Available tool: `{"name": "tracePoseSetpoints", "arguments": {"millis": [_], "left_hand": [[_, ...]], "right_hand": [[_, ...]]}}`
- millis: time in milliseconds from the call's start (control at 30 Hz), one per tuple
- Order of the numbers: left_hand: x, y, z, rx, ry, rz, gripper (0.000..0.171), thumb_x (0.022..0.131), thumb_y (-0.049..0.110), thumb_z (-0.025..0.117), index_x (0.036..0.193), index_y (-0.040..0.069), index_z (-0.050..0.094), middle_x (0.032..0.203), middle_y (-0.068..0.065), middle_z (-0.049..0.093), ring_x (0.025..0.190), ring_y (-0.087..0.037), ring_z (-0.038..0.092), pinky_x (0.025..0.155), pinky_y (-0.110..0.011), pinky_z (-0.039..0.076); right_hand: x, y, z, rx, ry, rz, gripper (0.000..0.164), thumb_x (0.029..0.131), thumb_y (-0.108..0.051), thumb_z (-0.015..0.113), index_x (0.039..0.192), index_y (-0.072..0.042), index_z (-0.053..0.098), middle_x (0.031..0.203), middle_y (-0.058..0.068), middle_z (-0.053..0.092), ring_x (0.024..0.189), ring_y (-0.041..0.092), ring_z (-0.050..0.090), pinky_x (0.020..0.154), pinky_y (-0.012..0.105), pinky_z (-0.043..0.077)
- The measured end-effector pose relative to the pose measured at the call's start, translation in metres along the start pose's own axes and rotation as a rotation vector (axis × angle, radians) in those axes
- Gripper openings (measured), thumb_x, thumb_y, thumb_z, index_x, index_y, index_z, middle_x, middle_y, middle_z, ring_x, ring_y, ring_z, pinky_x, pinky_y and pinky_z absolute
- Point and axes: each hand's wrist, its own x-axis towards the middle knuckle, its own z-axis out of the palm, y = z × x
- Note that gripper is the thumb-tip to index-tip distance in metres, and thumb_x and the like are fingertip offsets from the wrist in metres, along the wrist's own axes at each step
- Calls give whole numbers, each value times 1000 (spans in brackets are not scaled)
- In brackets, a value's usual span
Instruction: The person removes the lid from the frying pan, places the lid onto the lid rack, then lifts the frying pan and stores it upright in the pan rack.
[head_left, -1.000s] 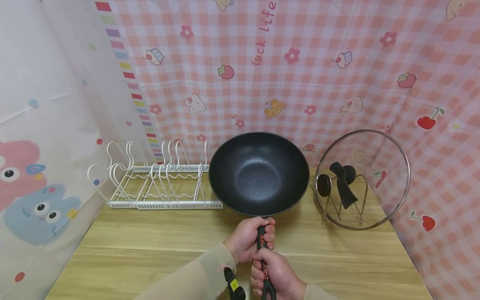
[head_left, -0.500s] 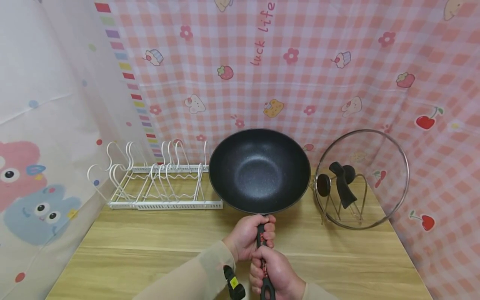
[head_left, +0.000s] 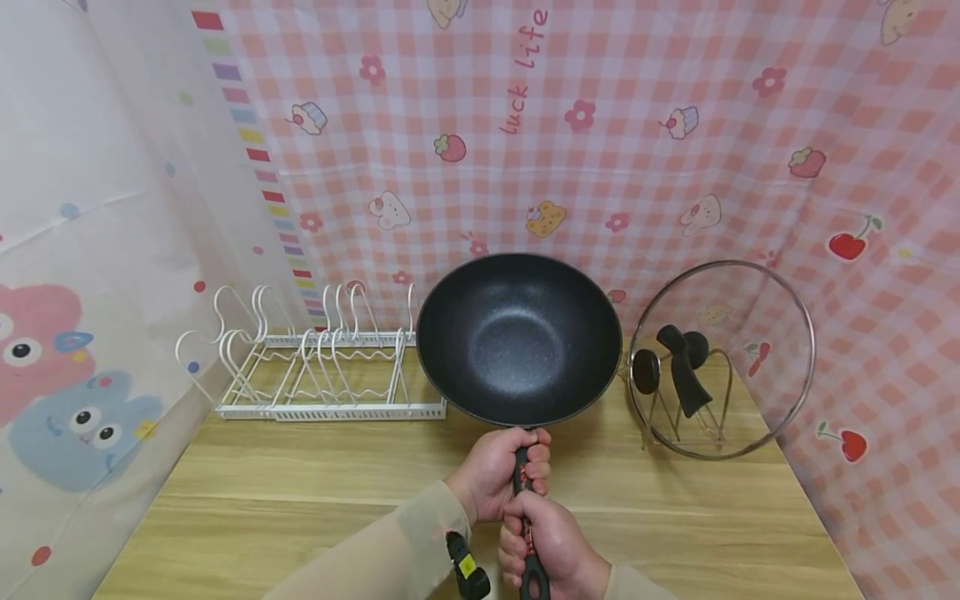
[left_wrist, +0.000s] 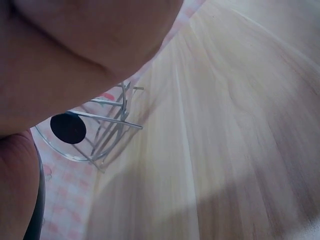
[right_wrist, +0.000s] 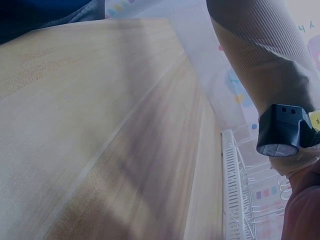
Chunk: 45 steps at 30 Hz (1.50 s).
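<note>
A black wok (head_left: pixel 521 342) is in the middle of the head view, its dark inside turned toward me. My left hand (head_left: pixel 491 475) grips its black handle (head_left: pixel 522 475) close to the pan, fingers curled round it. Lower down, my right hand (head_left: pixel 555 542) holds the same handle, and the looped end shows below that fist. The left wrist view has part of a hand (left_wrist: pixel 90 55) large at upper left, with the handle hidden. In the right wrist view, the left sleeve (right_wrist: pixel 270 55) and its wrist camera (right_wrist: pixel 285 130) appear at the right.
A white wire rack (head_left: pixel 337 411) with upright loops stands left of the wok on the wooden table (head_left: pixel 300 483). To the right, a glass lid (head_left: pixel 812 333) with a metal rim leans in a wire stand (head_left: pixel 731 375). A pink checked cloth (head_left: pixel 480 100) hangs behind.
The wok has risen slightly in the head view. Both hands keep their grip on the handle, and the rack and lid stay in place.
</note>
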Motion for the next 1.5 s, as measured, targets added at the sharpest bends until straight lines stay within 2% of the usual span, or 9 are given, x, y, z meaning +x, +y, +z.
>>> {"name": "tracePoseSetpoints", "arguments": {"millis": [867,1500], "left_hand": [[-6,9,7,13,-13,16,8,91,18,34,90,16,42,62,8,31,50,-6,37,52,-17,39],[-10,14,9,29,9,42,8,91,18,34,90,15,41,62,8,32,49,-5,36,51,-19,39]], "right_hand": [[1,-5,6,-28,-16,-34,27,85,-21,35,58,-19,34,44,-9,35,42,7,38,45,21,37],[2,-7,11,-27,-38,-29,28,86,-23,35,58,-18,34,45,-9,36,42,7,41,45,21,38]]}}
